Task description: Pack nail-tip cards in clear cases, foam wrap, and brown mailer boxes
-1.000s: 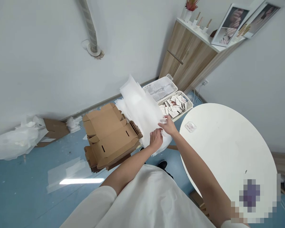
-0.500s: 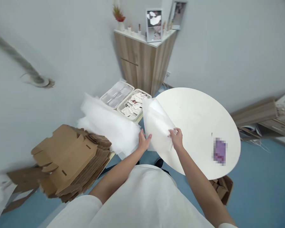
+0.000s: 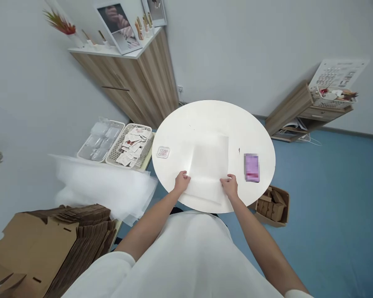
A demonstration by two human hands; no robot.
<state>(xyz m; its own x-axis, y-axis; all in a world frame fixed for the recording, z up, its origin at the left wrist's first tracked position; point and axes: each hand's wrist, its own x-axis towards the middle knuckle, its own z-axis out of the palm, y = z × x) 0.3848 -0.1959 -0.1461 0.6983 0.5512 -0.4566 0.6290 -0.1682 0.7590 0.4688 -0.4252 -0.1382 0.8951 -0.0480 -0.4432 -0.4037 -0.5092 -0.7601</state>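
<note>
A thin, translucent white packing sheet point(image 3: 209, 159) lies over the near middle of the round white table point(image 3: 214, 114). My left hand point(image 3: 182, 182) pinches its left edge, fingers closed. At the right edge, my right hand point(image 3: 230, 186) grips the sheet between thumb and fingers. Left of the sheet is a small clear case point(image 3: 163, 152) with a pinkish pattern. To its right rests a purple packet point(image 3: 252, 167), blurred by pixelation, with a tiny dark item point(image 3: 239, 151) near it.
On the left stand a stack of similar white sheets point(image 3: 102, 182), flattened brown cardboard boxes point(image 3: 37, 244), a basket of small cards point(image 3: 132, 145) and a tray of clear plastic pieces point(image 3: 101, 138). A wooden cabinet point(image 3: 136, 82) fills the corner. An open carton point(image 3: 273, 207) sits on the floor at right.
The sheet has moved from beside the stack onto the table. My left hand, which was open near the sheet's left edge, now holds it. The view has turned right.
</note>
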